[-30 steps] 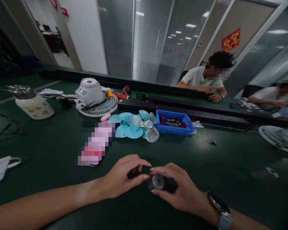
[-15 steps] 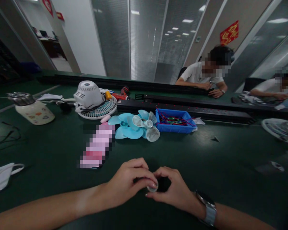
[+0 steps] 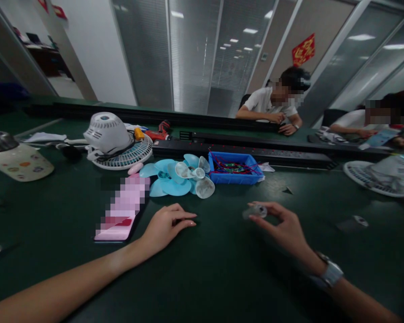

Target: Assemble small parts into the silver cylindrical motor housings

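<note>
My right hand (image 3: 283,226) is raised a little above the dark green table (image 3: 222,269), thumb and fingers pinched on a small round clear-and-silver part (image 3: 255,211), which is blurred by motion. A watch sits on that wrist. My left hand (image 3: 166,225) rests on the table to the left, fingers drawn together against the thumb; whether anything is between them is hidden. The two hands are apart. A phone (image 3: 121,213) lies just left of my left hand.
Light blue fan blades (image 3: 164,179) and clear fan blades (image 3: 199,178) lie beyond my hands beside a blue tray (image 3: 252,178) of wires. A white fan grille with motor housing (image 3: 116,143), a bottle (image 3: 16,160) and a second grille (image 3: 370,179) are around. Two people sit across the bench.
My hands were together around the small round part near the table edge. Now they have separated: the right hand has carried the part up and rightward, and the left has stayed on the table.
</note>
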Motion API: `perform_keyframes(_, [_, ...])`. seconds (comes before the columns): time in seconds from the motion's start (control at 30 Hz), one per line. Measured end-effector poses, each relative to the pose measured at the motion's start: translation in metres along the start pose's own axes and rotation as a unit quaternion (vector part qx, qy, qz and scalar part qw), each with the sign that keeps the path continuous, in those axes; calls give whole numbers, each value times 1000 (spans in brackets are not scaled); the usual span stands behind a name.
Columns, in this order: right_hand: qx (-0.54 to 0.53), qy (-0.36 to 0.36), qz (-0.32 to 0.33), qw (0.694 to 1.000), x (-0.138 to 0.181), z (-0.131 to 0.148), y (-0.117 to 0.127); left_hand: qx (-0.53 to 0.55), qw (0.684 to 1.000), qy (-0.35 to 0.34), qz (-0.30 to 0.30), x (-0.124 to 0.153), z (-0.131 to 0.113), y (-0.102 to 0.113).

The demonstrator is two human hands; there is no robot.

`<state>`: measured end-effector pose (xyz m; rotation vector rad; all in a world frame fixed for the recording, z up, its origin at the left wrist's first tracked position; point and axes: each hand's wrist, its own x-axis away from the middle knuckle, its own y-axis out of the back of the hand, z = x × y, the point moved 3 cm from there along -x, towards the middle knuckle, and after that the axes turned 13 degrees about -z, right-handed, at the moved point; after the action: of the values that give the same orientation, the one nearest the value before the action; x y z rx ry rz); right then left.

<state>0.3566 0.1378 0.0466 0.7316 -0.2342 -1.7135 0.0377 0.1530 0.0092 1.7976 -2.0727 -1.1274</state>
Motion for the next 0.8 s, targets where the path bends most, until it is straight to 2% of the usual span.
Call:
perform_keyframes(0.1, [55,-62,-169,982,-25,-62,60,14,999,23,-22,-1,-6,5])
perform_keyframes(0.17, [70,-103,-228,966,-33,-100,89,15,998,44,-36,-1,-8,7])
perform_keyframes(0.23, [80,-133,-249,956,-36,-127,105,9,997,61,-43,-1,-8,8])
perform_keyframes(0.3, [93,-137,-250,954,-36,-137,112,7,997,68,-44,0,-7,8])
perform_keyframes(0.33, [114,-116,-255,953,-36,-133,113,8,997,70,-44,1,-7,8])
perform_keyframes(0.4, [192,-35,-285,938,-34,-107,109,11,996,74,-43,1,-6,8])
perform_keyframes(0.47, [269,80,-312,908,-29,-61,92,14,996,79,-45,1,-6,8])
perform_keyframes(0.5, [278,128,-299,904,-25,-36,77,15,996,80,-47,1,-6,8])
perform_keyframes(0.53, [260,176,-263,912,-21,-11,58,16,995,81,-49,1,-6,8])
perform_keyframes(0.57, [229,216,-192,930,-17,12,35,16,995,81,-50,1,-6,8])
perform_keyframes(0.63, [154,242,28,957,-7,45,-21,20,995,82,-54,1,-6,8])
perform_keyframes(0.7, [94,240,165,952,2,64,-71,27,994,81,-61,2,-6,9])
perform_keyframes(0.73, [79,240,201,946,5,68,-92,30,994,80,-64,3,-6,9])
perform_keyframes(0.8, [70,245,220,942,5,69,-123,31,994,75,-69,3,-6,9])
